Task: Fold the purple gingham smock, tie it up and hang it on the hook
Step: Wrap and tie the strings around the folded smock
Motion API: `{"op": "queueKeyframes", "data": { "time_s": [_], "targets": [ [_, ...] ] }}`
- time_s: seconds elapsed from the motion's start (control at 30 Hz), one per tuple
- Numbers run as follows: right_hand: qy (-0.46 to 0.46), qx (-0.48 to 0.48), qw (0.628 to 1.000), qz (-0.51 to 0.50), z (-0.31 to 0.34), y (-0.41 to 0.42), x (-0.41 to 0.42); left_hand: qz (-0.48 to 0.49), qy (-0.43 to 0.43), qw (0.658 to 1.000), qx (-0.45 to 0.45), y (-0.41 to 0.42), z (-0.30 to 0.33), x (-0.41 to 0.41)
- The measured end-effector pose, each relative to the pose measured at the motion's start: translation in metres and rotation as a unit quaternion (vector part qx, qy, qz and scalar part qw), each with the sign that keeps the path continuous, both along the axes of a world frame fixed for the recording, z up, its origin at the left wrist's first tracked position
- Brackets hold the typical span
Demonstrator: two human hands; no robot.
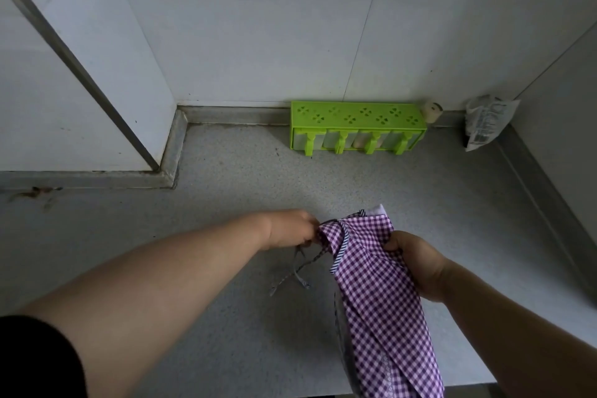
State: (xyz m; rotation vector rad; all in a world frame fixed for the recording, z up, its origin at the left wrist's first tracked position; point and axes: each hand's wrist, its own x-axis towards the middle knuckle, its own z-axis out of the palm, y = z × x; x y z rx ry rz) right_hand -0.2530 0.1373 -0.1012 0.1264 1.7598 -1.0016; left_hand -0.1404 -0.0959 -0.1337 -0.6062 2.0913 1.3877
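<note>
I see the purple gingham smock (374,281) gathered into a long folded bundle, held up above the grey speckled tabletop (226,191) near its front edge; its lower end hangs down past the edge toward the bottom of the view. My left hand (290,229) pinches the top left corner of the bundle, fingers curled onto the cloth where the striped trim bunches. My right hand (416,265) grips the right side of the bundle, thumb on top and fingers curled under the fabric. Thin striped ties (298,268) dangle loose below the left hand, just above the tabletop. A white inner layer peeks out at the top of the smock. Well apart, against the tiled back wall (274,26), stands a green plastic rack (357,128) with a small beige object (432,111) just beside its right end. In the far right corner a crumpled printed bag (486,121) leans against the wall.
</note>
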Motion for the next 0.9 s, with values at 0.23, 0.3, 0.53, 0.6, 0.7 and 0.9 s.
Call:
{"op": "queueKeyframes", "data": {
  "time_s": [0.23,0.3,0.53,0.6,0.7,0.9],
  "targets": [
    [0.004,0.027,0.999,0.024,-0.011,0.003,0.0,0.19,0.085,0.963,-0.169,-0.046,0.01,-0.025],
    [0.0,0.032,0.999,0.021,-0.015,0.002,0.001,0.274,0.103,0.922,-0.255,-0.053,0.01,-0.022],
    [-0.017,0.036,0.999,0.0,-0.026,-0.003,0.0,0.041,0.057,0.978,-0.196,-0.005,-0.015,0.027],
    [-0.026,0.03,0.999,-0.009,-0.026,-0.003,0.001,0.008,-0.023,0.998,-0.056,0.013,-0.024,0.033],
    [-0.03,0.025,0.999,-0.021,-0.028,-0.001,0.001,0.026,-0.014,0.999,-0.034,0.026,-0.034,0.037],
    [0.037,0.073,0.997,0.008,-0.04,-0.005,-0.004,-0.115,0.039,0.967,-0.223,0.025,-0.035,0.054]
  ]
}}
